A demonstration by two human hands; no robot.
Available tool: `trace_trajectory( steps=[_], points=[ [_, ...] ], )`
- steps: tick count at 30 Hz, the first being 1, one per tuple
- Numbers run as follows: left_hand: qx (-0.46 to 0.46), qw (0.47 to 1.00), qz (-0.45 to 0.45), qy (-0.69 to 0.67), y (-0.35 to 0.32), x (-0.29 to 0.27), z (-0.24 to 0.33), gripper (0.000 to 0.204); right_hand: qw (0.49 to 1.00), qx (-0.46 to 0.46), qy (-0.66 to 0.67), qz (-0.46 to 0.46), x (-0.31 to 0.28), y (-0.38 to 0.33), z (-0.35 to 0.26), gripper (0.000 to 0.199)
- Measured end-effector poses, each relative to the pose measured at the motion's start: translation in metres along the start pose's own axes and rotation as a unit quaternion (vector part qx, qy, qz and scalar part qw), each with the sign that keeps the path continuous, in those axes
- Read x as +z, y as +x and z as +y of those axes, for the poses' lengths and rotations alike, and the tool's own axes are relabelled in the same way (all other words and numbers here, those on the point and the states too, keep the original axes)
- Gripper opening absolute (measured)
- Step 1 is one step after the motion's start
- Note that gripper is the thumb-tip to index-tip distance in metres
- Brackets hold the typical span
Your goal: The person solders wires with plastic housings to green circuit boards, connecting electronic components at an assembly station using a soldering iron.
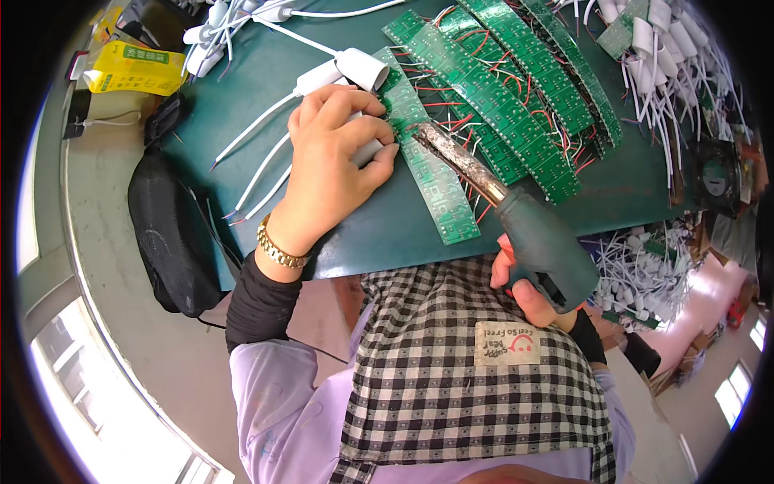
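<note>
My left hand [334, 153] presses a white plastic housing [367, 149] with a white cable against a long green circuit board strip [427, 165] on the dark green table [379, 230]. My right hand [528, 282] grips the dark teal handle of a soldering iron [500, 202]. Its crusted metal tip touches the strip beside my left fingertips. Another white housing [361, 68] lies just beyond my left hand. A gold bracelet circles my left wrist.
More green board strips with red wires [516, 89] fan across the table's middle. Piles of white housings with cables lie at the far right [669, 56] and far left [222, 28]. A yellow carton [133, 68], a black bag [173, 234] and a small fan [713, 177] sit around.
</note>
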State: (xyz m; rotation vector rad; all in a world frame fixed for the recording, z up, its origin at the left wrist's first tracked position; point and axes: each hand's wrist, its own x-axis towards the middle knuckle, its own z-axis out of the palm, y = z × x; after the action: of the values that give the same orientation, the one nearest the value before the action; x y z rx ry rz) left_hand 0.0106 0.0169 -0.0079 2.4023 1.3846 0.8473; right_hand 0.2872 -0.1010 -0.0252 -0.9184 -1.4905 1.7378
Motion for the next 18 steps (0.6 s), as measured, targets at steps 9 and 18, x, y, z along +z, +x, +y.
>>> trace_trajectory(
  steps=[9,18],
  points=[
    [-0.009,1.000,0.007,0.005,0.003,0.000,0.003,0.015,0.999,0.018,-0.035,0.002,-0.002,-0.004,0.002,0.059],
    [-0.021,1.000,0.009,0.013,0.003,0.002,0.003,0.014,0.987,-0.001,-0.162,-0.021,-0.006,-0.001,0.011,0.034]
  ],
)
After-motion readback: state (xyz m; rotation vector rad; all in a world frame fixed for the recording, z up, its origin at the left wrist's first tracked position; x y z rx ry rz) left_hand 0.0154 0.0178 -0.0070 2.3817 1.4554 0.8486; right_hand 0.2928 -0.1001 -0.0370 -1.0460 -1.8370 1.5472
